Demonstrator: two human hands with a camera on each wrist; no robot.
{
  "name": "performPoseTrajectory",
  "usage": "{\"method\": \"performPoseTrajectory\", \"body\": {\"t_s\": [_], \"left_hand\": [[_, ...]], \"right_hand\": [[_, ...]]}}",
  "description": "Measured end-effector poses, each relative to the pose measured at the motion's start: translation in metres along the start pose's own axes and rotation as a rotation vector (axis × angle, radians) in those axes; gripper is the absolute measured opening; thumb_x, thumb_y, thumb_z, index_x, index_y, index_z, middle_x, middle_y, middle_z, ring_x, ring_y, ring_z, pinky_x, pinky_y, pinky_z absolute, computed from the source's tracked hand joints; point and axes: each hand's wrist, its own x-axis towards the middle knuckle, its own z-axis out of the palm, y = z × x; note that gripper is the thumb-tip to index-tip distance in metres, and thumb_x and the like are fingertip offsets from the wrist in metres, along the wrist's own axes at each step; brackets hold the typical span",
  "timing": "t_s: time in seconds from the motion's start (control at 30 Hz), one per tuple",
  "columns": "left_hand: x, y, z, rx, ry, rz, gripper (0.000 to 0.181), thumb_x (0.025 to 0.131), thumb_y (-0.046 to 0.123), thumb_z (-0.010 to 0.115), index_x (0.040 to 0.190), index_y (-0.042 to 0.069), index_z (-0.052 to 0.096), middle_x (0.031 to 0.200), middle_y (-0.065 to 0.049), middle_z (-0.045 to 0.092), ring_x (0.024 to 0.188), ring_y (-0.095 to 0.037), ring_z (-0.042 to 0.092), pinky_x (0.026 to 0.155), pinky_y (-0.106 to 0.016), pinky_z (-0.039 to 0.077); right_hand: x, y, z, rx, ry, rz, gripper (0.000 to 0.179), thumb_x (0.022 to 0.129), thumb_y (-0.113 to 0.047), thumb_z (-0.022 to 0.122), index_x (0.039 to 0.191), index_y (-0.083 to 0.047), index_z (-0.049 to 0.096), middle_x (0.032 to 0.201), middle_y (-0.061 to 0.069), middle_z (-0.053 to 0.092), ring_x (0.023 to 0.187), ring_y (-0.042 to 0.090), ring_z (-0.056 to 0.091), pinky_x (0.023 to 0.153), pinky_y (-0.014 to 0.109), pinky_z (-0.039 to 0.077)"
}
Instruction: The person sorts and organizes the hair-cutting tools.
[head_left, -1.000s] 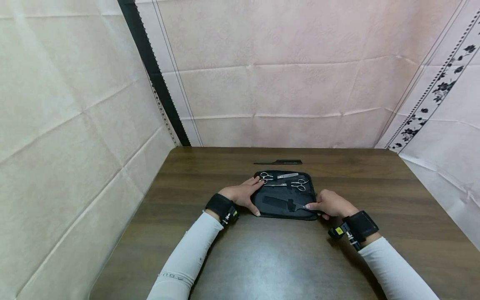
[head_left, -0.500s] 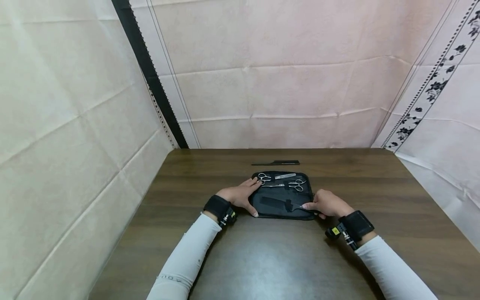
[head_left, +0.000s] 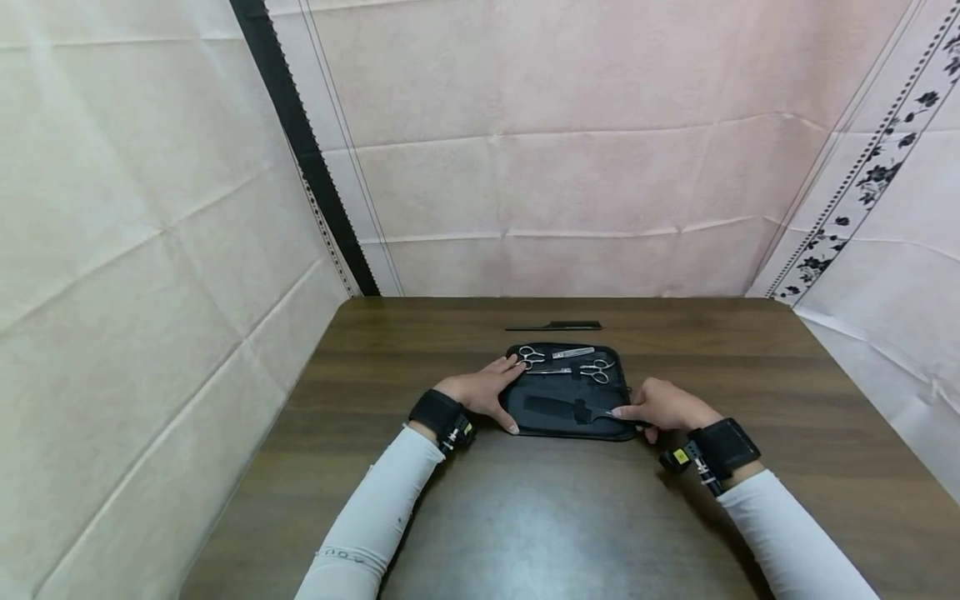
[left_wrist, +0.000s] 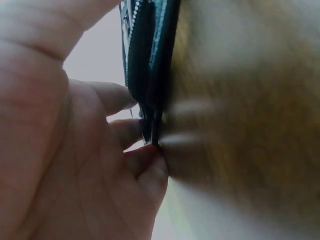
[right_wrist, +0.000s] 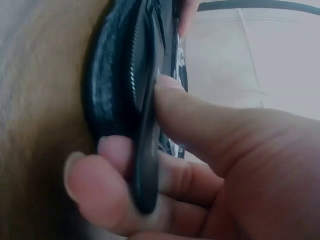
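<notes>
An unzipped black zip case (head_left: 558, 432) lies flat on the table, with silver scissors (head_left: 597, 373) and other scissors (head_left: 530, 354) strapped in its far half. Across its near half lies a black comb (head_left: 549, 406), a strap over its middle. My right hand (head_left: 671, 408) pinches the comb's handle (right_wrist: 146, 172) between thumb and fingers, where it sticks out past the case's right edge. With fingers spread, my left hand (head_left: 483, 390) rests against the case's left edge, thumb at the near corner. The left wrist view shows fingertips at the zipped rim (left_wrist: 150, 75).
A second black comb (head_left: 573, 325) with a thin tail lies behind the case, near the far edge of the wooden table (head_left: 420, 333). Pale cloth walls (head_left: 585, 183) rise behind the table and on both sides.
Both hands stay on the same spots, and the comb lies under its strap as before. Only a slight shift of the head view shows.
</notes>
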Motion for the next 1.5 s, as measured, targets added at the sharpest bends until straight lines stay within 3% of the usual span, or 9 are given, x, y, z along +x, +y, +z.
{"method": "performPoseTrajectory", "body": {"t_s": [0.3, 0.7, 1.5], "left_hand": [[0.002, -0.001, 0.003, 0.01, 0.0, -0.008, 0.122, 0.081, 0.054, 0.085, 0.169, 0.021, 0.008, 0.177, -0.002, -0.006, 0.164, -0.025, -0.005, 0.13, -0.053, 0.016], [0.002, -0.001, -0.001, -0.017, -0.007, -0.014, 0.122, 0.081, 0.053, 0.086, 0.169, 0.022, 0.007, 0.177, -0.001, -0.007, 0.164, -0.024, -0.007, 0.13, -0.054, 0.016], [0.001, -0.001, 0.0, -0.007, 0.002, 0.003, 0.122, 0.082, 0.053, 0.085, 0.169, 0.021, 0.007, 0.177, -0.003, -0.007, 0.164, -0.025, -0.006, 0.13, -0.053, 0.016]], "right_hand": [[0.001, 0.021, -0.008, 0.047, 0.007, 0.042, 0.045, 0.101, -0.041, 0.067, 0.072, -0.007, 0.067, 0.057, 0.001, 0.061, 0.048, 0.013, 0.047, 0.052, 0.027, 0.036], [0.008, 0.022, -0.008, 0.016, 0.144, 0.049, 0.043, 0.099, -0.04, 0.071, 0.069, -0.009, 0.067, 0.054, -0.001, 0.054, 0.053, 0.017, 0.049, 0.054, 0.03, 0.037], [0.014, 0.01, 0.005, 0.008, 0.132, 0.041, 0.052, 0.097, -0.045, 0.071, 0.06, -0.01, 0.062, 0.051, -0.002, 0.056, 0.046, 0.013, 0.046, 0.051, 0.028, 0.038]]}}
